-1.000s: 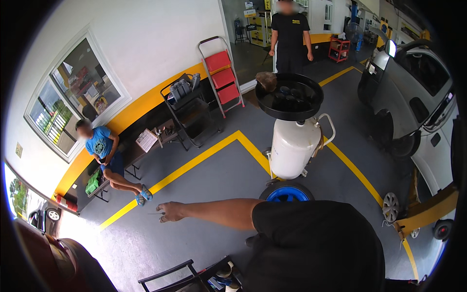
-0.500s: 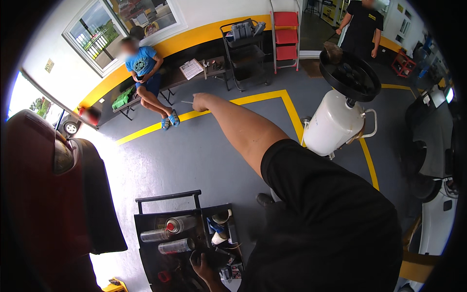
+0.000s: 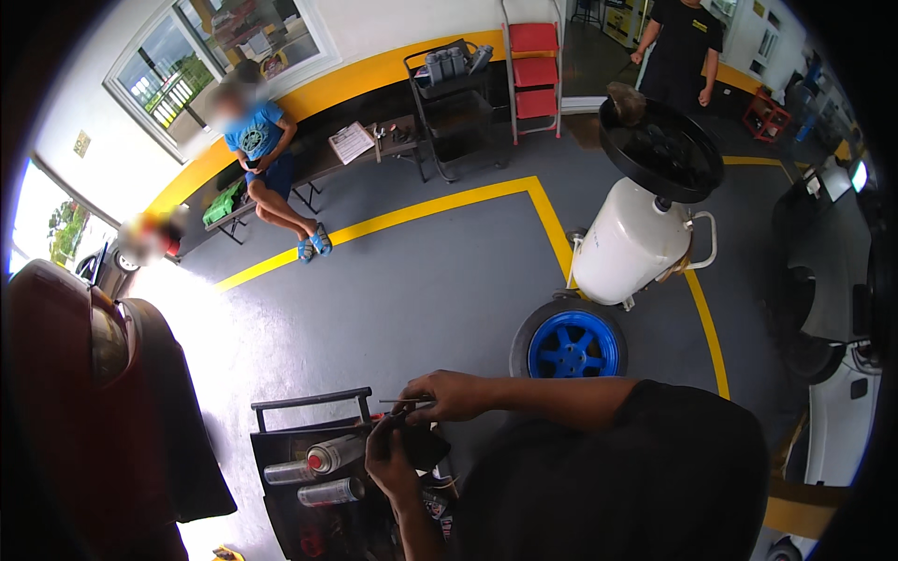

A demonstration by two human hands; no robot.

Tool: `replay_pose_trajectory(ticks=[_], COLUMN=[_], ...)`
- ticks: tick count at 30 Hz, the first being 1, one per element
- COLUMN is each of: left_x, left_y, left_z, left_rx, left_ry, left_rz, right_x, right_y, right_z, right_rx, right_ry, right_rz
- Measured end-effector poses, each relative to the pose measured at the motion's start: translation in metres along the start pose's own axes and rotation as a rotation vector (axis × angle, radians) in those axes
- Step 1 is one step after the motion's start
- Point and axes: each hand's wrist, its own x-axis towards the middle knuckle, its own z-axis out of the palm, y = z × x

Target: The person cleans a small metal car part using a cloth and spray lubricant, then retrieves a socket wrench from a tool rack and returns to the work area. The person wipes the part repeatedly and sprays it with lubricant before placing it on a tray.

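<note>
Right hand (image 3: 451,395) pinches a thin rod (image 3: 397,401); left hand's (image 3: 388,465) grip I cannot tell. Left of both, a black cart (image 3: 281,438) holds three cans (image 3: 331,492).

From the head view, a person's right hand (image 3: 440,395) is pinching a thin rod (image 3: 391,401) above a black cart (image 3: 309,403). The left hand (image 3: 388,460) is curling close beneath it (shadow is hiding whatever it may be holding). Three cans (image 3: 331,492) are lying on the cart. Beyond, a blue-rimmed wheel (image 3: 572,348) is resting near a white tank (image 3: 622,238), which is supporting a round black pan (image 3: 645,179). A person in blue (image 3: 257,133) is sitting on a bench (image 3: 318,160); another in black (image 3: 678,47) is standing.
</note>
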Motion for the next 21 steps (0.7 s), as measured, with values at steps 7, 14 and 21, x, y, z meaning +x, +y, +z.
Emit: replay_pose_trajectory(ticks=[7, 14, 21], left_x=[0.004, -0.028, -0.057], left_y=[0.040, 0.043, 0.017], left_z=[0.038, 0.010, -0.027], left_rx=[-0.213, -0.389, -0.364], left_ry=[-0.216, -0.298, -0.100], left_rz=[0.139, -0.026, -0.043], right_x=[-0.039, -0.064, -0.072], right_y=[-0.023, -0.035, -0.051], right_z=[-0.018, 0.012, 0.079], right_rx=[0.080, 0.328, -0.282], right_ry=[0.256, 0.289, 0.442], right_rz=[-0.017, 0.062, -0.171])
